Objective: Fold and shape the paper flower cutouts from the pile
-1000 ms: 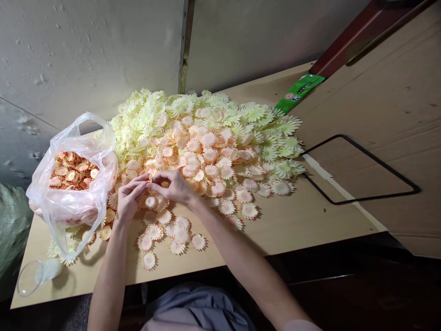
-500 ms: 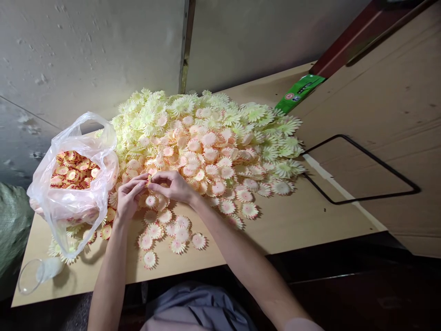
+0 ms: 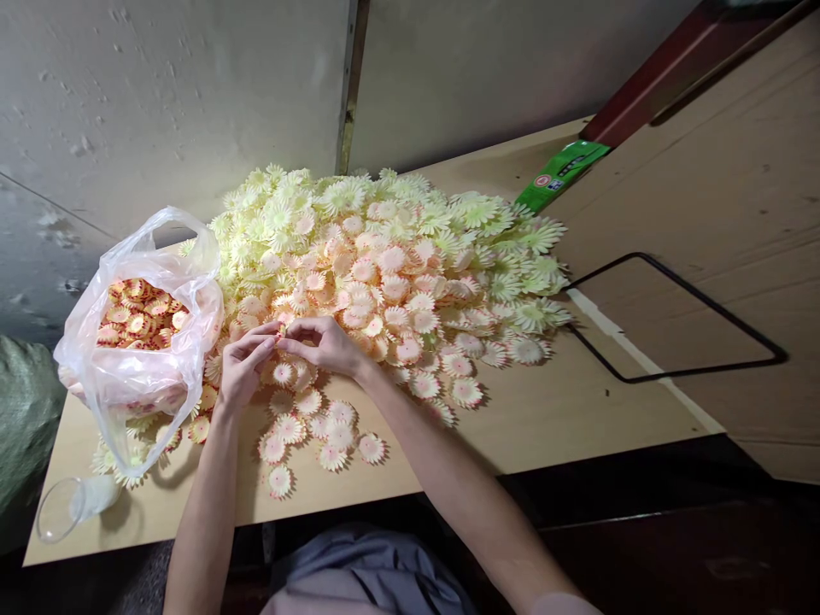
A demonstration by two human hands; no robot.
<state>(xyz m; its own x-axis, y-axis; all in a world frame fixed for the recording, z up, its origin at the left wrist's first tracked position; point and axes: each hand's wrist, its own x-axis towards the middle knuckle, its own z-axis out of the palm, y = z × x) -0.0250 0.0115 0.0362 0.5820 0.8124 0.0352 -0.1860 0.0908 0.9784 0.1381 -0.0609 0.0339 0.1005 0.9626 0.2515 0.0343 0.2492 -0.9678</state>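
Observation:
A big heap of pale yellow and pink paper flowers (image 3: 390,256) covers the middle of a wooden table (image 3: 564,410). My left hand (image 3: 242,369) and my right hand (image 3: 324,343) meet at the near edge of the heap, fingertips pinched together on a small flower piece (image 3: 280,331) held between them. Loose pink-centred flowers (image 3: 320,431) lie scattered just below my hands. A clear plastic bag (image 3: 137,342) full of red and yellow flower pieces stands directly left of my left hand.
A clear glass jar (image 3: 67,508) lies at the table's near left corner. A green packet (image 3: 560,173) rests at the back right. A black wire frame (image 3: 672,320) lies on the boards to the right. A grey wall runs behind.
Both hands stay pinched together at the heap's edge, with only slight finger movement. The view has shifted a little.

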